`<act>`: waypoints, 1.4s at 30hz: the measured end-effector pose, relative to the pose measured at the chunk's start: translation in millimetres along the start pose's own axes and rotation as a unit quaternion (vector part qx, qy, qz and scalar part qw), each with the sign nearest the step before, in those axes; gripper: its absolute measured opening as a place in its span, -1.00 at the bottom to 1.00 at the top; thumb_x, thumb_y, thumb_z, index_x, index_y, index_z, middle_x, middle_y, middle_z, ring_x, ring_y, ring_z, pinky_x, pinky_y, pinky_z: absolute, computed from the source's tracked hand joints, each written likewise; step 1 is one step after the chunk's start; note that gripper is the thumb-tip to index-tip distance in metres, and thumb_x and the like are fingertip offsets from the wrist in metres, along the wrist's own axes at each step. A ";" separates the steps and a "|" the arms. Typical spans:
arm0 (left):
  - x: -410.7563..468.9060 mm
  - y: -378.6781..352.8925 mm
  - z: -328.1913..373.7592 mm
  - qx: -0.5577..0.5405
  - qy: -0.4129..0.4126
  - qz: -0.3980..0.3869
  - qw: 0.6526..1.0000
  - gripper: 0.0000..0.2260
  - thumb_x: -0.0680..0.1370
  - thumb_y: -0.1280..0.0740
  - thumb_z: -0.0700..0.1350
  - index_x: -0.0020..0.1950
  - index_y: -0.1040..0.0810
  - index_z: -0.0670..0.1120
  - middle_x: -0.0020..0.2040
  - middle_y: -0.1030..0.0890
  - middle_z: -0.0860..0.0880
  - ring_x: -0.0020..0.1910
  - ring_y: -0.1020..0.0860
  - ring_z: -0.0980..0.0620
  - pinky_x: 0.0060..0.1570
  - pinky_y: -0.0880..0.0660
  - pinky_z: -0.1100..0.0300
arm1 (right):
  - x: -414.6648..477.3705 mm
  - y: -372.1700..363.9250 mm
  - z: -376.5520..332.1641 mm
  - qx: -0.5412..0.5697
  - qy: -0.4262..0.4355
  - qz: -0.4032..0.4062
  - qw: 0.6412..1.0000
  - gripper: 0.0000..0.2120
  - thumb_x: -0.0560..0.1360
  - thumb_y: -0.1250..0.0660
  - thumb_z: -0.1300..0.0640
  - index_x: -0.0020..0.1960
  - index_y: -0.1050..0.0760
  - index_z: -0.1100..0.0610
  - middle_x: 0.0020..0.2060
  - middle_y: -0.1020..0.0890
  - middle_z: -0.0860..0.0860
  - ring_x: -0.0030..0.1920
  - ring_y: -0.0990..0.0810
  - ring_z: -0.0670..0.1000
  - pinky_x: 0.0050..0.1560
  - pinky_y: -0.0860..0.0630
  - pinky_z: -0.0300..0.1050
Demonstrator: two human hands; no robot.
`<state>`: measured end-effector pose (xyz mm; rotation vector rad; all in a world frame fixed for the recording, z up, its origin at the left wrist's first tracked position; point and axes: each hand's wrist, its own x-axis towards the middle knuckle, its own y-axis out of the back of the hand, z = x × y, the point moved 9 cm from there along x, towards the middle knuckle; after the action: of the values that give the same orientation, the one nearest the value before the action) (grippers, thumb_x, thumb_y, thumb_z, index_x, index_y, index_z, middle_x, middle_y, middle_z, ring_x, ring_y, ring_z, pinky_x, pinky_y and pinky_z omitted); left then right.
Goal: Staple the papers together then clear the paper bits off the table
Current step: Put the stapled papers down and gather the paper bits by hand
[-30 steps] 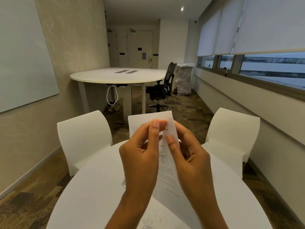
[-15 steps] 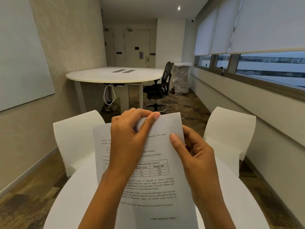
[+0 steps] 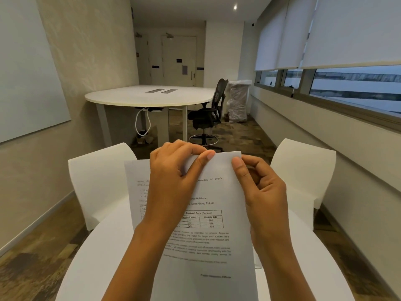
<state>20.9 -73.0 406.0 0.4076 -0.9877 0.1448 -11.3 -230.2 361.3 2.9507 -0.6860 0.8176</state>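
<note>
I hold printed white papers upright above the round white table. My left hand lies over the upper middle of the front sheet and pinches the top edge between thumb and fingers. My right hand pinches the upper right corner, thumb in front and fingers curled behind. The front page shows text and a small fare table. The papers hide much of the tabletop; no stapler or paper bits are visible.
Two white chairs stand beyond the table, one at the left and one at the right. Farther off are a large white table, a black office chair and a wrapped bin. Windows line the right wall.
The papers were edge-on and folded between my hands; they now face me flat. Both hands have shifted up to the top edge, the right hand reaching the corner.
</note>
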 end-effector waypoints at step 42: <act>-25.5 -24.6 -153.5 -0.265 0.359 0.171 0.878 -0.82 0.60 -0.19 -0.04 0.13 -0.53 0.07 0.00 -0.62 0.15 -0.02 -0.59 0.00 -0.23 -0.55 0.29 | 8.3 53.2 257.5 -0.021 -0.332 0.018 0.943 -0.29 0.32 -0.35 -0.17 0.40 -0.20 -0.05 0.35 -0.43 0.09 0.25 -0.47 0.17 0.25 -0.42 0.17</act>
<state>134.1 -32.7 304.1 -0.3291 -0.3168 0.3085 99.2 -312.0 137.0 3.1570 -0.7477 -0.2326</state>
